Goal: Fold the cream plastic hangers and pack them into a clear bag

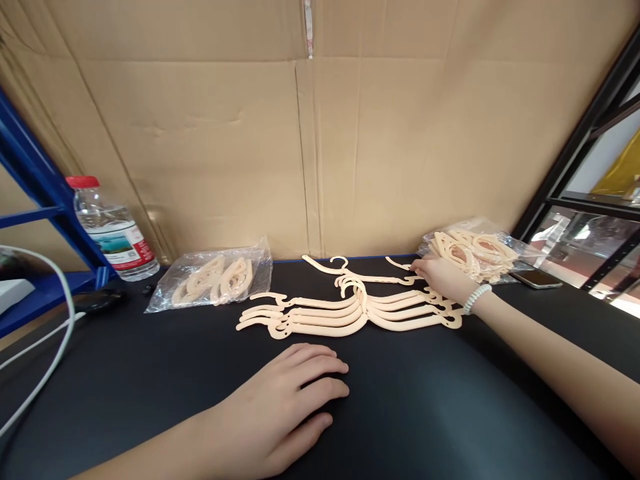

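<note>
My left hand (285,400) rests on the black tabletop with its fingers spread and nothing in them. Just beyond it lies a row of several cream folding clothes hangers (325,321), side by side with their hooks bunched near the middle. Behind that row is one more cream folding hanger (373,276), with its hook upward and its left arm angled up. My right hand (443,275) reaches across the row, fingers closed at this hanger's right end. Its palm and wrist partly cover the right ends of the row.
Folded hangers fill an open clear bag (473,250) at the back right, beside a phone (536,278). Another clear bag (213,277) of hanger parts lies back left, near a red-capped water bottle (117,233) and a white cable (65,320). Cardboard (225,147) walls the back.
</note>
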`<state>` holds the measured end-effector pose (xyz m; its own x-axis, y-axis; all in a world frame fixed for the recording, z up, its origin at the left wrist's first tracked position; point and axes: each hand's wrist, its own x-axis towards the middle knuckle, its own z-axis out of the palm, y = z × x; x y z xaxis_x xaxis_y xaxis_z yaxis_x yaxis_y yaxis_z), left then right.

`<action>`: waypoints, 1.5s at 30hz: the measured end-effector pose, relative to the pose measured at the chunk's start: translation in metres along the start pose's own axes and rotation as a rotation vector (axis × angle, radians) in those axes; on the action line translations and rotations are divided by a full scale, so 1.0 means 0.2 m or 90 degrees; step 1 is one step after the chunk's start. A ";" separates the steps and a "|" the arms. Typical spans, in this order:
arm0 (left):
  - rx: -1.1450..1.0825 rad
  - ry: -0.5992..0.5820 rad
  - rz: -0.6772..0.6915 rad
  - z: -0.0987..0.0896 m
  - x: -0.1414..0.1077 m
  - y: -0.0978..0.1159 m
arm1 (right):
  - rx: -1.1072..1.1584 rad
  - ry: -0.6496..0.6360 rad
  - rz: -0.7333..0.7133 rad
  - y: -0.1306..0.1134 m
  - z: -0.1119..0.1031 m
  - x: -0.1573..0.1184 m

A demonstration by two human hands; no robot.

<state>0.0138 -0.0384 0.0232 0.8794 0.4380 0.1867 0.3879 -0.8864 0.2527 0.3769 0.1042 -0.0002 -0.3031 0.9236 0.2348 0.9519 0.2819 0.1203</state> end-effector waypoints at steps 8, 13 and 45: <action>-0.018 0.032 0.009 0.02 -0.01 -0.03 | 0.066 0.066 0.071 -0.01 0.01 0.01; -0.022 0.047 0.014 0.03 -0.01 -0.03 | 0.233 0.210 0.118 -0.03 -0.06 0.00; -0.452 0.379 -0.361 0.09 0.05 -0.02 | 0.477 0.137 0.006 -0.37 -0.18 -0.08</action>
<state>0.0254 -0.0329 0.0077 0.2726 0.9285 0.2522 0.2790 -0.3271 0.9029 0.3085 0.0593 0.0223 -0.2242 0.8773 0.4244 0.7075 0.4460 -0.5482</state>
